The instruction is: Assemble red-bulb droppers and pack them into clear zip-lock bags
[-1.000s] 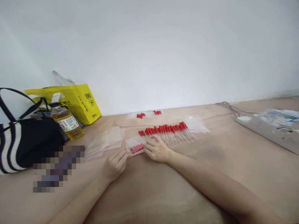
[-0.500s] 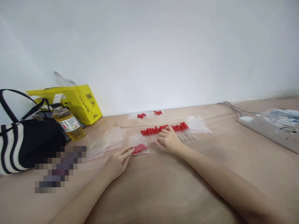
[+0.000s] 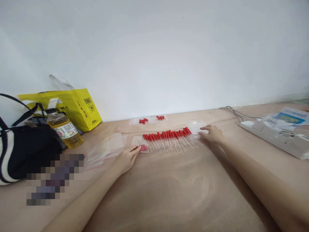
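Note:
A long row of droppers [image 3: 169,135] with red bulbs and thin clear stems lies across the middle of the table. At its left end is a small clear bag [image 3: 144,148] with red-bulbed droppers inside. My left hand [image 3: 126,158] has its fingers closed on the lower left edge of that bag. My right hand [image 3: 212,134] is at the right end of the row, fingers apart, over the edge of a stack of clear bags [image 3: 195,125]. Nothing shows in its grasp. More clear bags [image 3: 108,148] lie left of my left hand.
Two filled bags [image 3: 152,120] lie by the wall. A yellow bag [image 3: 84,109], an oil bottle [image 3: 66,130] and a black-and-white bag [image 3: 31,151] stand at left. A white power strip [image 3: 272,137] with cables is at right.
My right hand has moved right, off the row of droppers to the stack of bags. My left hand stays at the small bag and covers more of it. The view has shifted slightly.

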